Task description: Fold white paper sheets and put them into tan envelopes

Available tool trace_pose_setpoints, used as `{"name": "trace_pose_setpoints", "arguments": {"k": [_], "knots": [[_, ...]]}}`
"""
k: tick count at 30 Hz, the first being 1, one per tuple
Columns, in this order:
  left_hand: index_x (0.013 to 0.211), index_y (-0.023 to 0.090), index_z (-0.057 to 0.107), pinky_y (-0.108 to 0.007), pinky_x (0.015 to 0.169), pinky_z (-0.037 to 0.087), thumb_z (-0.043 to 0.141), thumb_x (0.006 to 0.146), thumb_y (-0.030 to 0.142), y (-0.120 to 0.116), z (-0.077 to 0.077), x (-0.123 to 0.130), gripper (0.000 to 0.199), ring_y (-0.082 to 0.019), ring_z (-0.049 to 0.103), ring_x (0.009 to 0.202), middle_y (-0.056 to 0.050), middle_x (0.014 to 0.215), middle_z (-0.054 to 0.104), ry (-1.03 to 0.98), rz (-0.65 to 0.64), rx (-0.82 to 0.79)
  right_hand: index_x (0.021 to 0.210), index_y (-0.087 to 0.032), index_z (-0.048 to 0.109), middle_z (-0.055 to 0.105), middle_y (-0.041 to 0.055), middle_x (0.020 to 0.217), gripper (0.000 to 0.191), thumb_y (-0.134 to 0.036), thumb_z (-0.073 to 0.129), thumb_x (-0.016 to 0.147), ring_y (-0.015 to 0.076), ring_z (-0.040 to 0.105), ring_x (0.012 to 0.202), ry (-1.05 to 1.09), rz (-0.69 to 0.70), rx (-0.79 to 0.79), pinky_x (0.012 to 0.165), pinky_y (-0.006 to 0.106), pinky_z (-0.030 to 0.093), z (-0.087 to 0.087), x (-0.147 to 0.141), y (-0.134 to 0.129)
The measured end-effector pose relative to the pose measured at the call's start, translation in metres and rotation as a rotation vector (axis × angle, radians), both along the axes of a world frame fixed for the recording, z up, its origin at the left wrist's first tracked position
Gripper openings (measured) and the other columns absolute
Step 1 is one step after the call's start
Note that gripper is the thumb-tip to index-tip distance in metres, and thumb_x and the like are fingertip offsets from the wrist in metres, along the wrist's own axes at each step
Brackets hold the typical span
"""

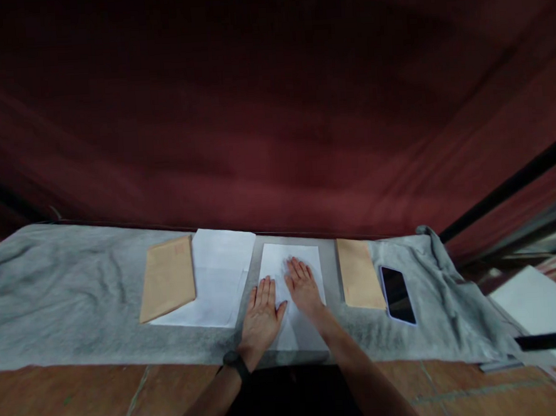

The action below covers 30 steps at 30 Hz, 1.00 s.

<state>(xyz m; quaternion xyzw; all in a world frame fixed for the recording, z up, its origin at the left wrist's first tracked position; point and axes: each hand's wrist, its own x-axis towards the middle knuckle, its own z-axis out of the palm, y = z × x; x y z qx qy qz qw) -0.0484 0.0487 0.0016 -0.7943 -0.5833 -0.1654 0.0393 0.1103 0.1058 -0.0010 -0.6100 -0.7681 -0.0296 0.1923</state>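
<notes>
Paper [274, 255], white and flat, lies at the clock's centre under both hands. The left hand [261, 316], a watch [235, 362] on its wrist, presses palm down over the paper's edge toward eight o'clock, fingers straight, gripping nothing. The right hand [303, 288] is flat on the paper too, fingers slightly spread, with nothing in its grasp. At nine o'clock are white sheets [220, 274], partly covered by a brown envelope [169, 277]. At three o'clock lies a second envelope [360, 272], then a phone [398, 295] just beside it on grey cloth [434, 299]. A red curtain [274, 139] hangs at twelve.
</notes>
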Motion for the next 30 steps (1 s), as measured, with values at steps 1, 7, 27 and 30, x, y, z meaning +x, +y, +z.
{"name": "trace_pose_setpoints", "arguments": {"k": [1, 7, 27, 30], "knots": [[0.151, 0.005, 0.037, -0.049, 0.120, 0.028, 0.036, 0.099, 0.047, 0.000, 0.001, 0.000, 0.066, -0.028, 0.029, 0.149, -0.018, 0.157, 0.036, 0.004, 0.000, 0.001, 0.150, -0.020, 0.042, 0.041, 0.0078, 0.156, 0.049, -0.035, 0.032, 0.105, 0.0234, 0.037, 0.144, -0.014, 0.009, -0.017, 0.119, 0.044, 0.027, 0.001, -0.003, 0.009], [0.152, 0.008, 0.035, -0.048, 0.122, 0.025, 0.039, 0.099, 0.046, -0.003, 0.004, -0.001, 0.066, -0.027, 0.028, 0.149, -0.017, 0.157, 0.038, 0.020, -0.007, 0.010, 0.151, -0.023, 0.041, 0.037, 0.0084, 0.158, 0.050, -0.037, 0.031, 0.104, 0.0248, 0.036, 0.145, -0.077, -0.057, -0.084, 0.118, 0.046, 0.025, -0.002, 0.010, 0.043], [0.152, 0.009, 0.035, -0.046, 0.123, 0.017, 0.037, 0.099, 0.049, -0.005, 0.004, 0.003, 0.067, -0.027, 0.024, 0.151, -0.017, 0.161, 0.030, 0.036, 0.017, -0.071, 0.153, -0.018, 0.036, 0.031, 0.0117, 0.161, 0.052, -0.036, 0.034, 0.104, 0.0277, 0.031, 0.146, -0.080, 0.026, 0.012, 0.118, 0.049, 0.025, -0.015, 0.015, -0.084], [0.152, 0.009, 0.036, -0.047, 0.123, 0.018, 0.036, 0.099, 0.048, -0.005, 0.007, 0.005, 0.066, -0.027, 0.024, 0.151, -0.017, 0.160, 0.031, 0.050, 0.024, -0.072, 0.153, -0.019, 0.036, 0.034, 0.0122, 0.160, 0.052, -0.037, 0.034, 0.105, 0.0265, 0.033, 0.145, -0.081, -0.013, 0.032, 0.118, 0.048, 0.024, -0.019, 0.022, -0.106]]}}
